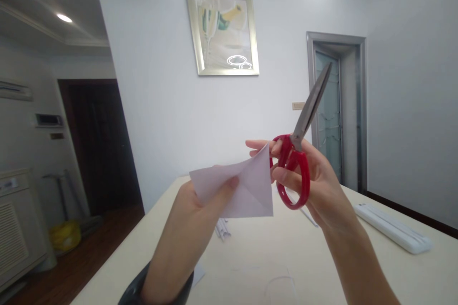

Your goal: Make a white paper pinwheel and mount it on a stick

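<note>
Paper (255, 198) partly hides left hand (202, 207), white strips (223, 231) behind.

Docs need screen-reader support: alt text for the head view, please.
A person's left grip holds creased white paper while the right grip holds red-handled scissors, blades pointing up and away from it. Below is a cream table with white strips on it; a framed picture hangs on the wall beyond.
</note>
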The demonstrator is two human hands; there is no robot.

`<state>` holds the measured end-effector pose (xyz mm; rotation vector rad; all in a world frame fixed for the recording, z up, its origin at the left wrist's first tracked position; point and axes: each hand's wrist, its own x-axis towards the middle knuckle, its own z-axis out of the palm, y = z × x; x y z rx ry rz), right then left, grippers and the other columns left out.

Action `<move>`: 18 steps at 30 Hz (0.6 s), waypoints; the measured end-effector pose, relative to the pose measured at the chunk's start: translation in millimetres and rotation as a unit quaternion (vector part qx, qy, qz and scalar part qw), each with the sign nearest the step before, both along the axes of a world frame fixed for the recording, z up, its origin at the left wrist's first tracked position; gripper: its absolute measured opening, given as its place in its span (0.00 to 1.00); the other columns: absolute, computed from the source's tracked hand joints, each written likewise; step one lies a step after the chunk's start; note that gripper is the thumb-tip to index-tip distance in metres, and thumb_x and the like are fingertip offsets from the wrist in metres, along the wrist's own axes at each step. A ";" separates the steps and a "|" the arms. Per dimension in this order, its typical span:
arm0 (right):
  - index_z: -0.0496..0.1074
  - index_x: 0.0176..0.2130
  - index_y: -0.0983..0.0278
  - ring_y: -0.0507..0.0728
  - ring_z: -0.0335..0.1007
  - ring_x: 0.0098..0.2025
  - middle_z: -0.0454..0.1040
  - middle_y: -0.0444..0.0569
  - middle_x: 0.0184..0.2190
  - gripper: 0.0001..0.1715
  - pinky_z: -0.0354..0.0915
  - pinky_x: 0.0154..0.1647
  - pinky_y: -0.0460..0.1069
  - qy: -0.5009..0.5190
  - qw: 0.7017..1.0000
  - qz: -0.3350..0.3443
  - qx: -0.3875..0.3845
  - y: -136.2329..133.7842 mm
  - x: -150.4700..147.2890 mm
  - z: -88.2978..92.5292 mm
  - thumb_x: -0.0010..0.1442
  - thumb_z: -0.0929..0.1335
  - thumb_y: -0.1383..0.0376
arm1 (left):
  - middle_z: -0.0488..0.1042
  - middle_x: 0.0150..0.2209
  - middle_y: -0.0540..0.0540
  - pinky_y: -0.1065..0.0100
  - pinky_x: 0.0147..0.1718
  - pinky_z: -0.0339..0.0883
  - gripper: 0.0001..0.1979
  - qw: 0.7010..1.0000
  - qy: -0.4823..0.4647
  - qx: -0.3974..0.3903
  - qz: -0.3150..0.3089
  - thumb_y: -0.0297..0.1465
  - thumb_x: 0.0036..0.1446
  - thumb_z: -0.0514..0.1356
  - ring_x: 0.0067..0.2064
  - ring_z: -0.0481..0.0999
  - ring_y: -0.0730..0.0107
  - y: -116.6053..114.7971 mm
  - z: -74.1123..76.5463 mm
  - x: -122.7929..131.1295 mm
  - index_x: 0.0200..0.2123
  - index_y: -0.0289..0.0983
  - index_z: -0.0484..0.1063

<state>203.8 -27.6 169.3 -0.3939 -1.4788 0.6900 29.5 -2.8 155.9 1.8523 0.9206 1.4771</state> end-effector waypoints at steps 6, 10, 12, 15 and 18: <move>0.63 0.33 0.59 0.61 0.67 0.53 0.74 0.50 0.47 0.10 0.66 0.41 0.53 0.002 1.000 0.024 0.006 -0.4 1.5 -0.4 0.54 0.70 0.68 | 0.76 0.29 0.49 0.62 0.33 0.69 0.15 0.999 0.031 0.001 0.045 0.40 0.55 0.57 0.32 0.75 0.58 8.0 -4.9 3.4 0.43 0.42 0.73; 0.64 0.32 0.59 0.63 0.66 0.54 0.74 0.49 0.46 0.09 0.67 0.36 0.52 -0.010 0.999 0.053 0.005 -1.3 1.4 -1.4 0.54 0.69 0.69 | 0.76 0.37 0.49 0.63 0.39 0.66 0.12 0.999 0.003 0.033 0.025 0.38 0.56 0.56 0.40 0.74 0.58 8.3 -2.5 7.8 0.42 0.43 0.73; 0.64 0.32 0.58 0.64 0.64 0.55 0.75 0.49 0.44 0.09 0.67 0.36 0.52 -0.015 0.998 0.065 0.013 -2.3 0.7 -2.3 0.53 0.70 0.68 | 0.76 0.38 0.50 0.64 0.39 0.65 0.10 0.999 -0.006 0.047 0.013 0.37 0.57 0.55 0.41 0.73 0.59 7.5 -0.7 8.5 0.40 0.43 0.72; 0.65 0.33 0.58 0.64 0.63 0.57 0.75 0.49 0.44 0.09 0.67 0.38 0.53 -0.025 0.996 0.081 0.028 -4.2 0.4 -3.5 0.54 0.70 0.68 | 0.75 0.38 0.50 0.65 0.36 0.64 0.08 0.998 -0.014 0.062 0.021 0.38 0.56 0.56 0.39 0.73 0.60 7.5 0.7 7.3 0.36 0.43 0.72; 0.65 0.34 0.58 0.64 0.64 0.56 0.74 0.50 0.47 0.09 0.67 0.39 0.54 -0.040 0.995 0.089 0.030 -5.5 1.3 -3.9 0.54 0.70 0.67 | 0.75 0.37 0.50 0.65 0.36 0.64 0.08 0.997 -0.014 0.066 0.022 0.38 0.57 0.56 0.39 0.73 0.59 8.4 0.7 5.7 0.36 0.42 0.71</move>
